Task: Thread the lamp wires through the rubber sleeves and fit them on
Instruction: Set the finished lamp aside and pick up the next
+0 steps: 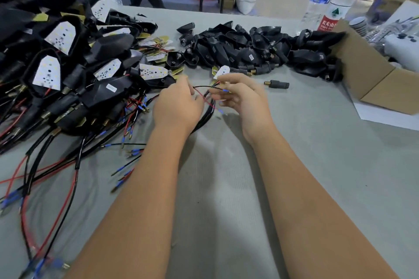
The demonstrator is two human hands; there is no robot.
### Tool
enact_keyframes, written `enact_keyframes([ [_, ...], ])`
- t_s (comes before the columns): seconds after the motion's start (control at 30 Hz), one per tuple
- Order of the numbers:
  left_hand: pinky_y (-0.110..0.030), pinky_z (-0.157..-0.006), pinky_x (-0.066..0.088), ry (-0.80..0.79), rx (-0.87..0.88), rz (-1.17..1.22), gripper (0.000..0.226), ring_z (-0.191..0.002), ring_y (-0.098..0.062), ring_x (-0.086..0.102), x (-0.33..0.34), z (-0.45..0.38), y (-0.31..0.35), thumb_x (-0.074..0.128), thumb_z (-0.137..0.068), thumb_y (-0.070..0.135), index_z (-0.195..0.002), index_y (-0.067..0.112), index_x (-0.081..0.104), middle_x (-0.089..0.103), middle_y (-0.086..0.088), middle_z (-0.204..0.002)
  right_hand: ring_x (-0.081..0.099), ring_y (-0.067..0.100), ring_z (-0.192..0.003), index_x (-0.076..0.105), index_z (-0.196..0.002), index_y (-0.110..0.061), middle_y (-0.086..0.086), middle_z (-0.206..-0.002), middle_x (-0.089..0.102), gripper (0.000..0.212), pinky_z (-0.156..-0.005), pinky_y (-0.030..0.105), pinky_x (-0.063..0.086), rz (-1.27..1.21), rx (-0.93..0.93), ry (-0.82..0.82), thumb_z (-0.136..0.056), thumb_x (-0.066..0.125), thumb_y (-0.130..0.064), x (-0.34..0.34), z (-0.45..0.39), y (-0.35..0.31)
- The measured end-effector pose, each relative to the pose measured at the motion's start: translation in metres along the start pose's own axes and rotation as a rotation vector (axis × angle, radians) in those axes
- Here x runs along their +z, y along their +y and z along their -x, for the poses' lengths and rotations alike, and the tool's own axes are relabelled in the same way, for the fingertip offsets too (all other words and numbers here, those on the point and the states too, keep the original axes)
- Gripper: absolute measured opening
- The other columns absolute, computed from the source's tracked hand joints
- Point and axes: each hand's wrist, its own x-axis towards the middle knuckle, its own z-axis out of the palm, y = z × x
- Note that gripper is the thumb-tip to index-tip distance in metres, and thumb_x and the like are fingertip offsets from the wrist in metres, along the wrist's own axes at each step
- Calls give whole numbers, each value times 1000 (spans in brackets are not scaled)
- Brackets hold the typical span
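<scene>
Between my two hands, just above the grey table cloth, I see the lamp wires: a thin red and a black lead w/ blue-sleeved tips, crossing in the gap, plus a black cable bundle looping down under the left hand. Left hand has fingers curled round the wires, pinching near the red lead. Right hand holds a black lead at the fingertips, its blue tip poking out past the fingers; other fingers loosely bent. A white LED board sits just behind the right hand; can't tell if these wires run to it.

One loose rubber sleeve, black w/ brass end, lies on the cloth just right of the right hand, apart from it. Behind, a heap of black lamp housings. Far left, a big pile of assembled lamps w/ white LED boards, red/black wires spilling toward me. Right side: open cardboard box, two water bottles behind it.
</scene>
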Motion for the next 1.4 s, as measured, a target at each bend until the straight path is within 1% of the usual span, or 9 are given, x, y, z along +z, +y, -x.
enact_keyframes([
  [0.17,-35,-73,44,-61,-3,-299,41,-104,-33,56,2,-2,4,54,-86,53,-99,16,68,62,-10,-107,64,7,-78,67,-100,-13,4,-93,75,30,-67,24,51,219,-3,-12,-90,46,5,7,-5,12],
  [0.37,-34,-57,33,21,64,-210,23,-85,-34,58,3,2,8,44,-97,26,-100,8,59,63,-12,-95,53,8,-62,66,-77,-21,-8,-68,60,19,-58,18,43,424,-65,257,-90,55,-10,5,-9,11],
  [0.47,-38,-62,37,92,208,34,19,-78,-28,52,3,4,12,45,-101,32,-102,14,51,56,1,-80,43,11,-54,60,-70,-17,-6,-58,49,28,-53,23,37,325,18,196,-96,55,-28,2,-10,8],
  [0.6,-34,-54,36,1,411,136,12,-61,-14,48,4,8,15,52,-98,35,-102,25,58,46,8,-59,30,7,-44,58,-77,-8,-3,-53,35,25,-40,16,23,135,1,129,-98,56,-22,-6,-12,5],
  [0.9,-40,-74,49,-127,296,168,36,-81,-23,59,0,8,15,46,-98,44,-90,17,69,66,-3,-79,44,8,-47,58,-82,-10,-7,-52,50,24,-49,20,38,-202,-10,344,-102,49,-18,-29,-20,2],
  [1.1,-30,-49,31,-12,210,57,34,-52,-17,40,-2,9,12,46,-93,29,-65,9,48,46,-4,-55,42,7,-43,57,-80,-11,-4,-52,46,23,-46,18,38,-435,-29,526,-102,50,-18,-45,-20,-5],
  [1.2,-29,-47,26,45,296,59,40,-52,-12,40,1,12,20,44,-98,31,-62,16,39,44,1,-55,37,7,-44,64,-85,-13,-5,-53,46,18,-42,17,28,-295,22,329,-98,57,-24,-49,-19,-8],
  [1.3,-32,-50,26,47,402,67,32,-61,-17,47,10,19,34,43,-99,34,-74,18,52,51,4,-64,39,7,-44,69,-79,-16,-6,-53,50,22,-44,17,28,-24,23,199,-95,59,-27,-41,-19,-4],
  [1.4,-37,-76,44,-15,395,18,29,-103,-24,55,17,20,35,43,-98,35,-117,23,62,64,-1,-109,53,1,-57,71,-74,-22,-14,-62,63,22,-56,17,42,189,-27,320,-92,61,-29,-37,-20,-2],
])
